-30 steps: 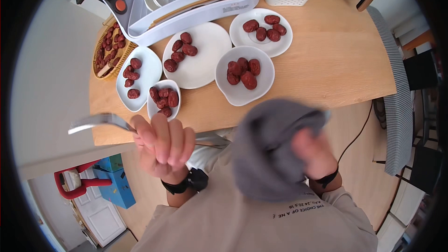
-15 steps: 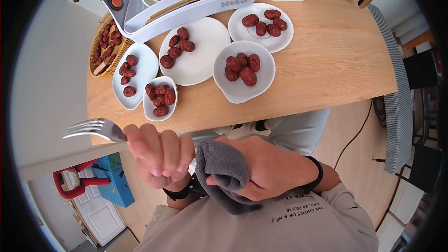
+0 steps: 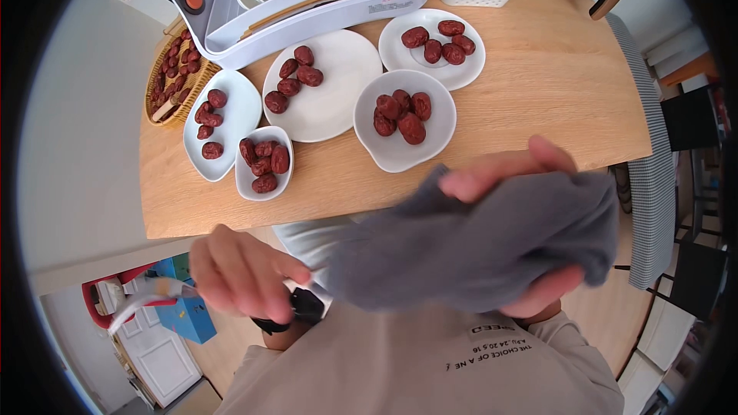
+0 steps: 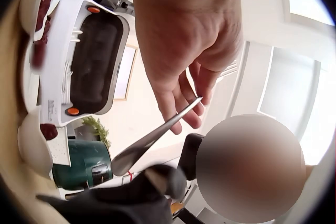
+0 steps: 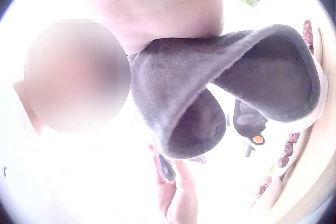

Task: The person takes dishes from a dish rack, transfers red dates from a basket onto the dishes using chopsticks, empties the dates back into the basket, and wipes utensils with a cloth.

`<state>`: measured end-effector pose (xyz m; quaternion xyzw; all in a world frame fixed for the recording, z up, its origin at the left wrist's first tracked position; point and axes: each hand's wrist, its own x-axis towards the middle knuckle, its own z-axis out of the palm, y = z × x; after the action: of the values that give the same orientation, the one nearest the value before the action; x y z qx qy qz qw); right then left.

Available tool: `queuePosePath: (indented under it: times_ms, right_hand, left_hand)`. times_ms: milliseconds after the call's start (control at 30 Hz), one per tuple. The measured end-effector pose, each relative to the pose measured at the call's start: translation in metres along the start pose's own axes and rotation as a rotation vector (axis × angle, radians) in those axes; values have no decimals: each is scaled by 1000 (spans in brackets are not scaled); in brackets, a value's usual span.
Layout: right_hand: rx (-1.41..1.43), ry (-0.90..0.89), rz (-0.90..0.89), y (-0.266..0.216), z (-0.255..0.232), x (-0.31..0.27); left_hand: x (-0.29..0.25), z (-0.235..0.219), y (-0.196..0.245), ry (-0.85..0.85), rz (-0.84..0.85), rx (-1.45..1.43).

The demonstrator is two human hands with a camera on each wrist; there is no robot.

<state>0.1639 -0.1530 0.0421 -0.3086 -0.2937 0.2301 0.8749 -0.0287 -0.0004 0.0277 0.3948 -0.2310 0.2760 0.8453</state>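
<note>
Rightward, away from the left hand (image 3: 242,273), the gray cloth (image 3: 477,238) has moved and spread, its folds held in the right hand's (image 3: 500,172) half-open grip. The left grip is closed around the fork (image 3: 146,300). Both hands work along the tabletop's (image 3: 553,107) near edge, beside the small bowl (image 3: 244,184).

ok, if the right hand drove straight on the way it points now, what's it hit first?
Probably the handle end of the fork, then the left hand holding it. The grey cloth in the right hand would lead; gap depth is unclear.
</note>
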Motion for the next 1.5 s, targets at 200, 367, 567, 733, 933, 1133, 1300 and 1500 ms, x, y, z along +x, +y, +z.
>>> queuePosePath:
  times_ms: [200, 367, 567, 733, 933, 1133, 1300, 1500]
  right_hand:
    - [-499, -897, 152, 28, -6, -11]
    - [-522, -909, 199, 22, -13, -12]
    - [-668, -1061, 277, -10, -32, 22]
    - [-567, 186, 14, -40, -93, 17]
    - [-883, 101, 221, -36, -161, 50]
    - [-1657, -206, -245, -36, -136, 40]
    - [-957, -620, 83, -35, -71, 13]
    - [-751, -889, 207, -9, -55, 10]
  left_hand:
    - [20, 18, -33, -26, 251, 205]
    - [18, 18, -26, 7, 246, 284]
    - [13, 35, -21, 325, 402, 183]
    - [1, 14, 23, 400, 443, 30]
    - [-9, 14, 2, 440, 174, 225]
    - [4, 10, -14, 525, 23, 284]
    - [16, 12, -43, 522, -43, 301]
    - [19, 18, -57, 561, -103, 419]
